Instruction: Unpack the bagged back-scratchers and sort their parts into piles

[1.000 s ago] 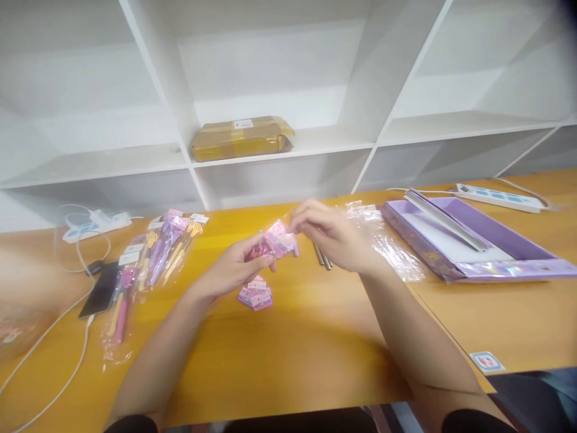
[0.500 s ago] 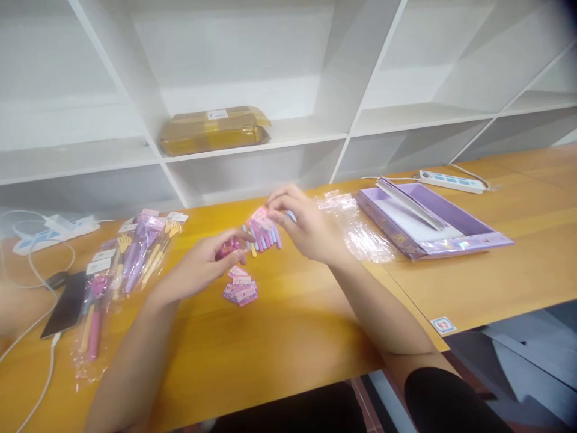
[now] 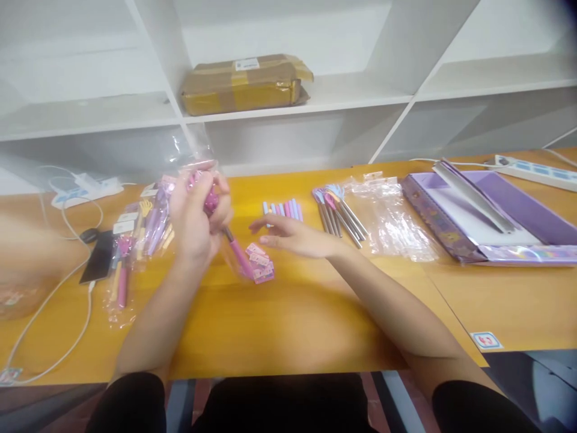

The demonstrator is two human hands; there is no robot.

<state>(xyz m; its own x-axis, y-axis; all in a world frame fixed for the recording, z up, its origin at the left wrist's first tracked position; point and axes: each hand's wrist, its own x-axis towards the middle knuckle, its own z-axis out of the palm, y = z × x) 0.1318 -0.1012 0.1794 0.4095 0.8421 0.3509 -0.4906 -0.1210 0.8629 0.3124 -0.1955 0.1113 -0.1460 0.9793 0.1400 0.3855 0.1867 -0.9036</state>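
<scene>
My left hand (image 3: 198,216) is raised over the table, closed around a pink back scratcher (image 3: 241,257) in a clear plastic bag. Its pink handle slants down to the right, near a small pile of pink cards (image 3: 262,267); fingers partly hide its head. My right hand (image 3: 297,237) is open, palm down, fingers stretched leftward with nothing in them. Just beyond it lies a row of short pink, blue and purple tubes (image 3: 291,209), partly covered by the fingers. To its right, several metal rods with coloured claw heads (image 3: 338,210) lie fanned out.
Bagged back scratchers (image 3: 155,216) lie on the left beside a black phone (image 3: 97,257), white cables and a power strip (image 3: 88,191). Right of the rods are clear bags (image 3: 396,222) and a purple box (image 3: 444,240). A taped parcel (image 3: 246,84) sits on the white shelf.
My left hand has lifted and turned, bringing the bagged scratcher's handle into view. My right hand has left the tubes and cards, moving lower with fingers extended. The view has shifted too.
</scene>
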